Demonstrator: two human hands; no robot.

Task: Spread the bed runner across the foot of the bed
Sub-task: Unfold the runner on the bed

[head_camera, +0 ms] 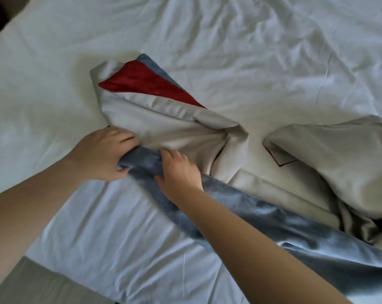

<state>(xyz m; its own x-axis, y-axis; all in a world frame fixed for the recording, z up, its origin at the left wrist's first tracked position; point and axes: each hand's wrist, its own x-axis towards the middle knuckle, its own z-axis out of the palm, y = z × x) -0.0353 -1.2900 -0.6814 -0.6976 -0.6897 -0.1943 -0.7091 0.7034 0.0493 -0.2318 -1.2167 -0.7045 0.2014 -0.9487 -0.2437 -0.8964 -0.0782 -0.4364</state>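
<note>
The bed runner [163, 128] lies twisted and bunched on the wrinkled white sheet [251, 51] — smooth grey lining up, soft blue velvety edge, one red triangle. The left hand [104, 152] grips the blue edge, fingers curled around it. The right hand [180, 172] rests on the same band — whether it pinches, I cannot tell.

There is one bed [251, 51], with one white sheet over it. On it lies one bed runner [174, 128], reaching from the centre toward 4 o'clock; it has three colours: blue, grey and red. There are two hands: the left hand [102, 154] at 9 o'clock and the right hand [179, 170] almost at the centre. Two bare forearms enter, from 8 and 5 o'clock.
</note>
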